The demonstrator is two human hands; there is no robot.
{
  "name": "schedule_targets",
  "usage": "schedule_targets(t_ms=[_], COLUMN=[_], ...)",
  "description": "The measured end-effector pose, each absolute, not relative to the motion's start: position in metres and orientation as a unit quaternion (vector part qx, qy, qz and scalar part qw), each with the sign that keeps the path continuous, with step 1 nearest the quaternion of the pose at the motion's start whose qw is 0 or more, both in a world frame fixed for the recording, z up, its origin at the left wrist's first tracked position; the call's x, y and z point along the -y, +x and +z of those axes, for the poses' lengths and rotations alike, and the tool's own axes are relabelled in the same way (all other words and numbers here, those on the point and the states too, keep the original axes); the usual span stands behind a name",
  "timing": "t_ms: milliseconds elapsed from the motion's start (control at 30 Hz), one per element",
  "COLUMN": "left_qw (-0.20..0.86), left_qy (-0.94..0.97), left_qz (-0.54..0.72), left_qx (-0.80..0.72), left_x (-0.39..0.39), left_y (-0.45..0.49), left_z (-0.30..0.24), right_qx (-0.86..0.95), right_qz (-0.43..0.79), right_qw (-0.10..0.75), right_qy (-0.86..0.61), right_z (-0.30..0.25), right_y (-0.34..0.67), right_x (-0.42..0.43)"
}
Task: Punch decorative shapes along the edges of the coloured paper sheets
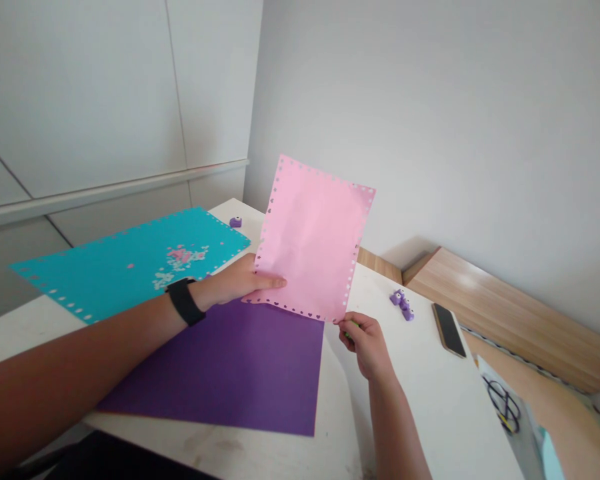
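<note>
A pink sheet of paper [315, 240] is held up and tilted, with small shapes, hearts among them, punched along its edges. My left hand [245, 277] grips its lower left side, thumb across the front and a black band on the wrist. At the lower right corner, my right hand [363, 337] has its fingers closed on the paper. A small green thing [351, 329] shows between those fingers, mostly hidden. Below lies a purple sheet [240, 373]. To the left, a blue sheet [115, 267] with punched edges carries a scatter of pink and white paper bits [180, 259].
One purple craft punch [235, 222] sits near the table's far corner. Several more purple punches [403, 303] are clustered at right, beside a phone [449, 330]. A dark coiled cord [503, 403] lies past the white table's [410, 393] right edge. Walls rise behind.
</note>
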State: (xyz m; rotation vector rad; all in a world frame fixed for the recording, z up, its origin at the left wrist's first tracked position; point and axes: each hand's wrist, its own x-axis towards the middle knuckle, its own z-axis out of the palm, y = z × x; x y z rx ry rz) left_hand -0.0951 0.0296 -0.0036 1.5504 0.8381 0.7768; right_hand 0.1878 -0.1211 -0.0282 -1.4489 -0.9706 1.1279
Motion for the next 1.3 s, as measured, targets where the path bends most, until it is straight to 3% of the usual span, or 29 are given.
schedule_targets(t_ms=[800,1000,1300], left_qw=[0.546,0.527,0.541], left_qy=[0.695,0.693,0.656], left_qz=[0.319,0.372,0.377], left_qx=[-0.341,-0.322,-0.367], left_x=[-0.034,-0.028,-0.027], left_y=[-0.095,-0.094,-0.097], left_z=[-0.012,0.005,0.007], right_qx=[0.338,0.246,0.238], right_qz=[0.473,0.568,0.593], right_qw=[0.526,0.619,0.618], right_qy=[-0.62,-0.483,-0.457], right_z=[-0.031,-0.023,-0.013], right_y=[0.19,0.195,0.192], right_x=[0.117,0.117,0.125])
